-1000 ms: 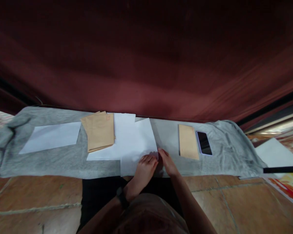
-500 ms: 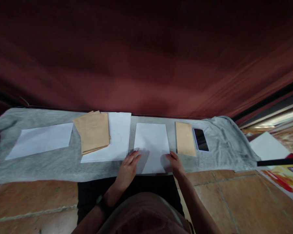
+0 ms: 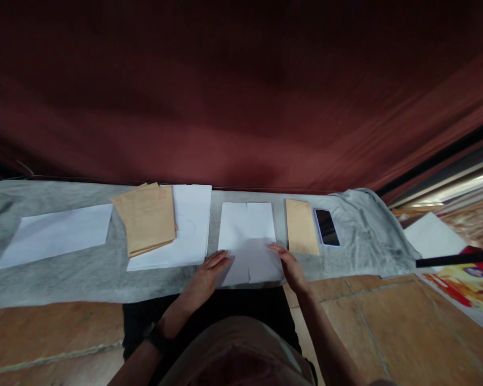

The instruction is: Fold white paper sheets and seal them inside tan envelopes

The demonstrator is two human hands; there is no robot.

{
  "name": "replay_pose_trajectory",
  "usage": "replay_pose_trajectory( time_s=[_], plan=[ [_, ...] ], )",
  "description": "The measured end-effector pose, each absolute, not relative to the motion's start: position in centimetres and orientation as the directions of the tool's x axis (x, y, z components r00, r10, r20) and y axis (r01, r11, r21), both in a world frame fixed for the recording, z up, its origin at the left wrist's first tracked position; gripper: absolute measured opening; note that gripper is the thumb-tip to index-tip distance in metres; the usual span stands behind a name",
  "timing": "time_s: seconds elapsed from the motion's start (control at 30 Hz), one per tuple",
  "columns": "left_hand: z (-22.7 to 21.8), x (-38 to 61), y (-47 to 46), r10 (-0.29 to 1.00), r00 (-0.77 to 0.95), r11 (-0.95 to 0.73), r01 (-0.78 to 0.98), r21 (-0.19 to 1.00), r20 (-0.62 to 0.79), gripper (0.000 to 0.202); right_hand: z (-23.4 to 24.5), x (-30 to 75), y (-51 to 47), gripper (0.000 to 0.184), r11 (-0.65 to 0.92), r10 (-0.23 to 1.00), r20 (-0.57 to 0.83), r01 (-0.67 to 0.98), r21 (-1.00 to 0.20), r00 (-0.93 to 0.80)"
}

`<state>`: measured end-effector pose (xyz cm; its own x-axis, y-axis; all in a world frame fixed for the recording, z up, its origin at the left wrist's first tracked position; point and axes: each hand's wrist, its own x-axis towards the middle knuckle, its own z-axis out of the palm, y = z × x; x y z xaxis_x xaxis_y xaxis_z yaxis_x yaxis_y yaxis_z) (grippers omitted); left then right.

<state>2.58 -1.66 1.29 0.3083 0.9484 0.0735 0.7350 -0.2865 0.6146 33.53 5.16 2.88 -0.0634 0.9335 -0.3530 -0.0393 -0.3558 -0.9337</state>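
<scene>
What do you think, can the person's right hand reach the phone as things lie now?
Probably yes: only the flat brown envelope lies between the right hand and the phone, and nothing covers the phone.

Covered or cropped for you
Your right hand (image 3: 292, 267) covers some of the centre sheet (image 3: 245, 236), brown envelopes (image 3: 148, 222) part of the white stack (image 3: 195, 222); the right edge crops a colourful print (image 3: 477, 289).
</scene>
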Motion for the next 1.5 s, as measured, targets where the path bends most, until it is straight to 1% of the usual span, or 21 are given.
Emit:
replay_pose_trajectory(
  time_s=[0.1, 0.17, 0.2, 0.3, 0.33, 0.4, 0.43, 0.47, 0.5, 0.57, 0.63, 0.7, 0.8, 0.93, 1.1, 1.27, 1.5],
  plan=[
    [1.2, 3.1, -1.3, 0.958, 0.268, -0.27, 0.744, 0.611, 0.098, 0.062, 1.2, 33.3, 5.6, 0.027, -0.263, 0.965, -0.263, 0.115, -0.958, 0.015],
    [1.1, 4.5, -0.5, 0.954, 0.263, -0.296, 0.764, 0.574, 0.142, 0.051, 0.3, 32.9, 6.0, 0.022, -0.181, 0.984, -0.176, 0.211, -0.961, 0.041],
    [1.1, 5.4, 0.0, 0.945, 0.281, -0.325, 0.778, 0.538, 0.166, 0.046, 0.0, 32.7, 6.2, 0.02, -0.155, 0.988, -0.148, 0.244, -0.957, 0.046],
    [0.9, 8.5, 1.9, 0.928, 0.306, -0.369, 0.841, 0.396, 0.214, 0.049, -0.3, 32.1, 6.2, 0.023, -0.045, 0.998, -0.027, 0.387, -0.921, 0.054],
    [0.7, 9.4, 2.6, 0.926, 0.298, -0.365, 0.861, 0.354, 0.231, 0.051, -0.2, 31.9, 6.2, 0.026, 0.009, 0.997, 0.042, 0.471, -0.882, 0.06],
    [0.1, 10.8, 4.0, 0.931, 0.256, -0.331, 0.895, 0.299, 0.261, 0.055, 0.3, 31.2, 6.3, 0.033, 0.117, 0.978, 0.2, 0.664, -0.738, 0.05],
    [-0.3, 11.2, 4.7, 0.931, 0.241, -0.318, 0.904, 0.285, 0.274, 0.056, 0.5, 30.7, 6.5, 0.036, 0.157, 0.966, 0.258, 0.734, -0.66, 0.026],
    [-0.7, 11.5, 5.4, 0.93, 0.23, -0.31, 0.91, 0.277, 0.287, 0.056, 0.7, 30.0, 6.9, 0.039, 0.188, 0.958, 0.286, 0.768, -0.612, -0.006],
    [-1.1, 11.7, 6.1, 0.928, 0.226, -0.309, 0.911, 0.272, 0.296, 0.057, 0.8, 29.2, 7.4, 0.042, 0.228, 0.954, 0.297, 0.77, -0.596, -0.052],
    [-1.8, 11.5, 7.8, 0.925, 0.233, -0.315, 0.912, 0.263, 0.3, 0.058, 0.9, 27.1, 8.9, 0.047, 0.323, 0.942, 0.286, 0.713, -0.622, -0.177],
    [-2.3, 11.1, 9.5, 0.93, 0.246, -0.314, 0.919, 0.24, 0.274, 0.059, 0.6, 24.9, 10.6, 0.051, 0.373, 0.927, 0.28, 0.678, -0.634, -0.248],
    [-2.5, 10.4, 11.0, 0.943, 0.237, -0.286, 0.936, 0.206, 0.234, 0.061, 0.1, 23.1, 12.4, 0.053, 0.426, 0.905, 0.285, 0.689, -0.586, -0.317],
    [-2.1, 9.4, 12.8, 0.963, 0.185, -0.218, 0.961, 0.168, 0.194, 0.06, -0.6, 21.5, 14.5, 0.05, 0.462, 0.886, 0.287, 0.755, -0.466, -0.365],
    [-1.3, 8.1, 14.1, 0.972, 0.132, -0.164, 0.973, 0.162, 0.195, 0.059, -1.2, 21.1, 16.3, 0.049, 0.46, 0.881, 0.282, 0.825, -0.326, -0.38],
    [-1.1, 7.1, 14.9, 0.974, 0.065, -0.103, 0.98, 0.168, 0.219, 0.06, -1.9, 22.0, 17.5, 0.053, 0.449, 0.88, 0.283, 0.863, -0.233, -0.382],
    [-1.1, 7.1, 14.9, 0.976, 0.014, -0.057, 0.98, 0.192, 0.218, 0.062, -2.5, 23.7, 18.3, 0.056, 0.398, 0.896, 0.294, 0.896, -0.196, -0.334],
    [-0.9, 7.2, 14.7, 0.972, -0.066, 0.006, 0.966, 0.258, 0.226, 0.063, -3.1, 26.2, 18.2, 0.059, 0.346, 0.892, 0.368, 0.919, -0.187, -0.261]
  ],
)
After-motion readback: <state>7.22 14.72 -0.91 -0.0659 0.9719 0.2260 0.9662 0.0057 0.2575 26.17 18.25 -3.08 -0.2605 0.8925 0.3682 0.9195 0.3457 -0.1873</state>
